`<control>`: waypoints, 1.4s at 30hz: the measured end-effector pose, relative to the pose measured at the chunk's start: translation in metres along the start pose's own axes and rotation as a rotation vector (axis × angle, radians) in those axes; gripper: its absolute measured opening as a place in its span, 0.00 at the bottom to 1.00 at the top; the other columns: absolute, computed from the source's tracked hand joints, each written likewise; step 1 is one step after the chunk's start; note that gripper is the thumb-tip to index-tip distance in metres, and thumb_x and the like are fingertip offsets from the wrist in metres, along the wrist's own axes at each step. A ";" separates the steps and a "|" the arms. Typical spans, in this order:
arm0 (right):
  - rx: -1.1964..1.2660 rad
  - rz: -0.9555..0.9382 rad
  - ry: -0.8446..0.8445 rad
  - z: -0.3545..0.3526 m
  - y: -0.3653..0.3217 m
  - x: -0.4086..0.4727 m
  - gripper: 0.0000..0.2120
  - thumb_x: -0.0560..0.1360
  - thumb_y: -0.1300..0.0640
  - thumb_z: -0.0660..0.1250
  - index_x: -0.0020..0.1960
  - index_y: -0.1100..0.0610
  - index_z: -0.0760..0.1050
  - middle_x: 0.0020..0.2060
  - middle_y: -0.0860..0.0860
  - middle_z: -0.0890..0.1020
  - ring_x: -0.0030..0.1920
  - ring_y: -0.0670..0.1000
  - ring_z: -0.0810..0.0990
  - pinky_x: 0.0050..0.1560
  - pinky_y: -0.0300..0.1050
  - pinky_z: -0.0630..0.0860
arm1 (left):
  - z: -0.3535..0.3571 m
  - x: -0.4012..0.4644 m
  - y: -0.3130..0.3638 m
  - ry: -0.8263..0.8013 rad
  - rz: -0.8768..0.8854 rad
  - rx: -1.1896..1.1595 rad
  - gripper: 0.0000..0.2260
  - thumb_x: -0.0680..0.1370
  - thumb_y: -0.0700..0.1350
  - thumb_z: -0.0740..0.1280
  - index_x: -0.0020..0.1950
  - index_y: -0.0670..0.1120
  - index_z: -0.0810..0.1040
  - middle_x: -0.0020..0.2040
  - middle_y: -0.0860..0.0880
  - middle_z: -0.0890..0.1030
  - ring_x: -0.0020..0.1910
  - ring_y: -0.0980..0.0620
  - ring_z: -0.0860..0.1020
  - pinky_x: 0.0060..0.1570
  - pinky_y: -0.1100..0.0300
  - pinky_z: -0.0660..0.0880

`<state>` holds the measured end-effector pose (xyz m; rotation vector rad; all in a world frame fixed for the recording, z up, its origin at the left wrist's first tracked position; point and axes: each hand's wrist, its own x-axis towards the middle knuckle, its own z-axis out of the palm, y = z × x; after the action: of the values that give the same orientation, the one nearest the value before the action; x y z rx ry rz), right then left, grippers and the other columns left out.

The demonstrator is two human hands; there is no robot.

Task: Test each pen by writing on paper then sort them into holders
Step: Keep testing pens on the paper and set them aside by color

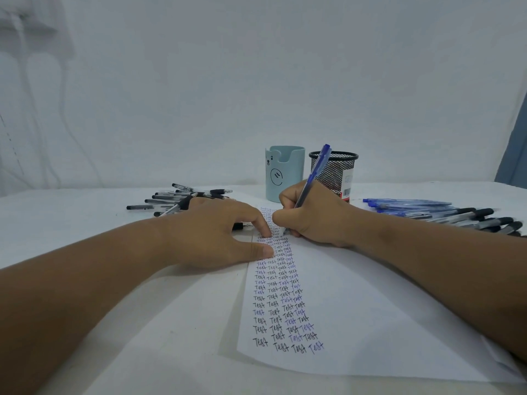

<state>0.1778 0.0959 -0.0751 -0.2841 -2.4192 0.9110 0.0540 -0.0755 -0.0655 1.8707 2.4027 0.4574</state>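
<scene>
Currently: one blue pen, translucent barrel, tip on paper, gripped by right hand. Left hand flat, fingers straight, pressing the sheet. Two holders: bear cup, mesh cup. Two loose pen piles, uncountable.

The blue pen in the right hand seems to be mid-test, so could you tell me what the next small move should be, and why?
Probably finish the word. The right hand grips the blue pen with its tip on the paper, which the left hand presses flat. Neither holder appears to hold pens yet.
</scene>
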 end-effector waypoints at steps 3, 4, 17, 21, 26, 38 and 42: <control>-0.010 -0.017 0.002 0.000 0.000 0.001 0.16 0.71 0.63 0.69 0.29 0.58 0.66 0.22 0.49 0.69 0.30 0.48 0.73 0.29 0.30 0.68 | -0.001 -0.001 0.003 0.000 -0.004 -0.019 0.27 0.61 0.79 0.60 0.56 0.71 0.76 0.63 0.68 0.76 0.69 0.61 0.69 0.76 0.49 0.59; -0.008 -0.015 -0.002 0.000 0.000 0.001 0.16 0.71 0.63 0.69 0.29 0.57 0.66 0.21 0.48 0.68 0.30 0.49 0.73 0.29 0.30 0.68 | -0.001 -0.002 0.003 0.002 -0.002 -0.018 0.28 0.60 0.79 0.60 0.56 0.71 0.76 0.63 0.68 0.76 0.69 0.60 0.70 0.76 0.48 0.59; -0.015 0.007 0.014 0.000 0.004 0.002 0.19 0.71 0.62 0.69 0.27 0.54 0.63 0.21 0.47 0.68 0.27 0.47 0.72 0.29 0.35 0.68 | 0.000 -0.001 0.000 -0.018 -0.001 -0.022 0.26 0.61 0.81 0.60 0.56 0.74 0.74 0.64 0.69 0.75 0.71 0.57 0.68 0.74 0.47 0.62; -0.068 -0.004 0.005 0.001 0.001 0.002 0.20 0.71 0.62 0.69 0.27 0.54 0.62 0.21 0.45 0.65 0.27 0.44 0.65 0.29 0.33 0.64 | 0.001 0.000 -0.001 0.000 -0.001 -0.011 0.27 0.60 0.81 0.59 0.55 0.74 0.74 0.63 0.69 0.75 0.71 0.57 0.68 0.75 0.48 0.61; -0.081 -0.010 0.069 0.001 0.001 -0.001 0.18 0.73 0.60 0.69 0.29 0.55 0.64 0.23 0.47 0.65 0.26 0.43 0.64 0.30 0.35 0.65 | 0.002 0.000 0.000 0.020 0.013 -0.004 0.28 0.59 0.80 0.58 0.56 0.73 0.74 0.62 0.69 0.76 0.70 0.60 0.68 0.76 0.49 0.59; 0.274 0.082 0.129 -0.027 -0.017 -0.011 0.11 0.83 0.49 0.62 0.51 0.57 0.68 0.27 0.54 0.65 0.19 0.47 0.60 0.20 0.35 0.59 | 0.007 -0.003 0.003 0.067 -0.032 0.017 0.19 0.68 0.75 0.63 0.55 0.71 0.74 0.63 0.67 0.74 0.70 0.56 0.65 0.75 0.51 0.53; -0.068 -0.020 0.181 -0.026 -0.010 -0.014 0.13 0.84 0.53 0.57 0.43 0.51 0.74 0.33 0.54 0.76 0.25 0.46 0.69 0.29 0.41 0.68 | 0.010 -0.002 0.001 0.066 -0.037 0.018 0.25 0.62 0.79 0.57 0.55 0.74 0.72 0.62 0.67 0.74 0.70 0.53 0.64 0.75 0.48 0.54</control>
<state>0.2035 0.0978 -0.0578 -0.3507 -2.2844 0.7615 0.0579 -0.0751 -0.0748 1.8434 2.4866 0.5049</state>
